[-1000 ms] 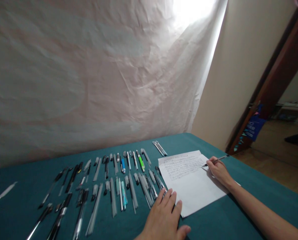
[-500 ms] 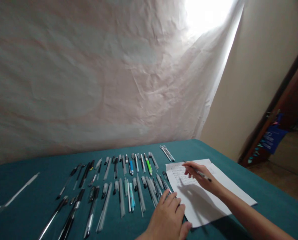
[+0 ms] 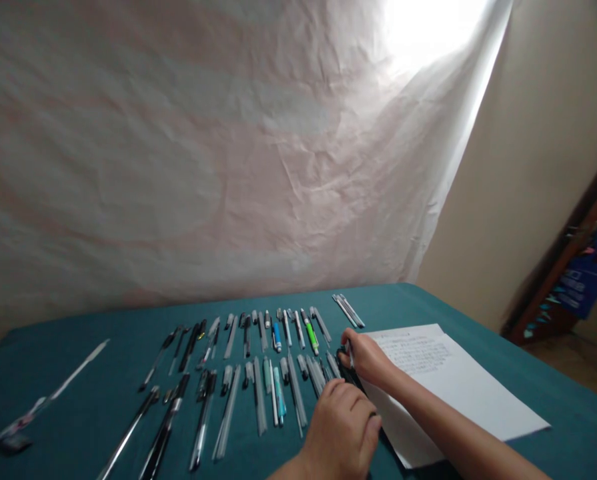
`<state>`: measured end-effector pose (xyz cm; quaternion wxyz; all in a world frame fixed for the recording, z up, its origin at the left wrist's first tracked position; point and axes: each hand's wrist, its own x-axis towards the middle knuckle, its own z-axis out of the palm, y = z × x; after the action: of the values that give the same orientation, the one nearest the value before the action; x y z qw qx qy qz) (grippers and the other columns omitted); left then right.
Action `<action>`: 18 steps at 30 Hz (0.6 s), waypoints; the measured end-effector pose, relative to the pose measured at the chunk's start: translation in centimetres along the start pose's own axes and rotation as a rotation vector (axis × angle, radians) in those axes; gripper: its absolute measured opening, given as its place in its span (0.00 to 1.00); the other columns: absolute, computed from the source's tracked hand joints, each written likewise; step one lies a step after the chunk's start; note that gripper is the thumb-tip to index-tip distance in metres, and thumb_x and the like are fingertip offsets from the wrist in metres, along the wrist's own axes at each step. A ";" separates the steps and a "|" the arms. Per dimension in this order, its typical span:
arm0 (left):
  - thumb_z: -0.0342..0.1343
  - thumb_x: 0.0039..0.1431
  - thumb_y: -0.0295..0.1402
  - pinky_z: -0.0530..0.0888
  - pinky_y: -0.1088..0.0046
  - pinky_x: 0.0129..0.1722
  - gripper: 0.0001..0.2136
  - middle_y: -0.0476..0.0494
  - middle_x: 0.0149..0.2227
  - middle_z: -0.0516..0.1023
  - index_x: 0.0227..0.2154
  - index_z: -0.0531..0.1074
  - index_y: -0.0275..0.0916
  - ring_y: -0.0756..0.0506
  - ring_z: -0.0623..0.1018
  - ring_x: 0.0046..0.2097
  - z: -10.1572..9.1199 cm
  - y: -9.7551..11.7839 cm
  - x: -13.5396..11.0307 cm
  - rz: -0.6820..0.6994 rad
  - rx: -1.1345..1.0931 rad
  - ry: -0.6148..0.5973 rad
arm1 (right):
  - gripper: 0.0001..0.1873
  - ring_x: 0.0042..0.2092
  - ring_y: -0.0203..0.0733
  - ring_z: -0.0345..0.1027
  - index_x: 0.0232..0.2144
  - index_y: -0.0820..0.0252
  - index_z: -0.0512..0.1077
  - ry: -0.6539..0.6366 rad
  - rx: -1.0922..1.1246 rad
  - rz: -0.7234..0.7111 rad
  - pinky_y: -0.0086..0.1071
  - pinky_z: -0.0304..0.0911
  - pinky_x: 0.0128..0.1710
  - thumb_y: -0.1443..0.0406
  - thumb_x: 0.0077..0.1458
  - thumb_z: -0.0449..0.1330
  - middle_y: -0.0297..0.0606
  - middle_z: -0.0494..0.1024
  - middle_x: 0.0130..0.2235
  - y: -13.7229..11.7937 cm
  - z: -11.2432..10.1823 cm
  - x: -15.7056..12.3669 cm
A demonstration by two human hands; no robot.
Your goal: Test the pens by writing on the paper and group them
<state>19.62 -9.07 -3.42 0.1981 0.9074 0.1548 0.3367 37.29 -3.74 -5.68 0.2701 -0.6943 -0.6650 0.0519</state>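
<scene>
We see the right hand (image 3: 365,353) at the far left edge of the handwritten sheet (image 3: 483,393), fingers curled in a pinch around a slim pen (image 3: 351,353) that is mostly hidden. Nearer us, left of the sheet's edge, the left hand (image 3: 341,423) is loosely curled; a small dark end shows by its thumb, but we cannot tell whether it grips anything. Left of the sheet we find 2 rows of pens and caps, with a lime-green pen (image 3: 312,338) and a blue pen (image 3: 277,336) in the far row and a teal patterned pen (image 3: 279,393) in the near row. Beyond the sheet's far left corner lies a small group of pens (image 3: 349,311). A crumpled pale hanging (image 3: 178,167) drapes behind the sheet; well to its right hangs a blue pouch (image 3: 585,287).
</scene>
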 end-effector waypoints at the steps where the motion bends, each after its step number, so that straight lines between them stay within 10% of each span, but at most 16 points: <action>1: 0.46 0.58 0.28 0.63 0.60 0.46 0.09 0.42 0.35 0.74 0.34 0.71 0.37 0.42 0.71 0.40 -0.3 0.2 0.1 -0.034 -0.027 0.002 | 0.09 0.24 0.35 0.62 0.33 0.59 0.65 0.006 -0.001 0.004 0.25 0.50 0.25 0.68 0.45 0.56 0.30 0.69 0.21 -0.1 -0.1 -0.1; 9: 0.48 0.60 0.34 0.68 0.70 0.40 0.08 0.41 0.38 0.72 0.40 0.66 0.38 0.45 0.73 0.40 -1.1 -2.2 1.4 -0.550 -0.587 0.411 | 0.12 0.24 0.34 0.62 0.35 0.57 0.59 0.128 0.427 -0.104 0.26 0.57 0.25 0.64 0.48 0.57 0.28 0.68 0.25 -2.5 -3.3 -0.5; 18: 0.57 0.52 0.39 0.68 0.72 0.36 0.13 0.40 0.36 0.76 0.36 0.72 0.35 0.44 0.75 0.38 -2.0 -3.0 2.3 -0.689 -0.984 0.500 | 0.09 0.28 0.34 0.61 0.33 0.57 0.61 0.171 0.447 -0.275 0.27 0.59 0.28 0.64 0.51 0.58 0.30 0.67 0.27 -6.0 -2.1 -2.6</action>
<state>19.52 -4.95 -2.20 0.6453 0.5033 0.3061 0.4864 32.58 -7.01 -1.94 0.4764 -0.5225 -0.6999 0.1013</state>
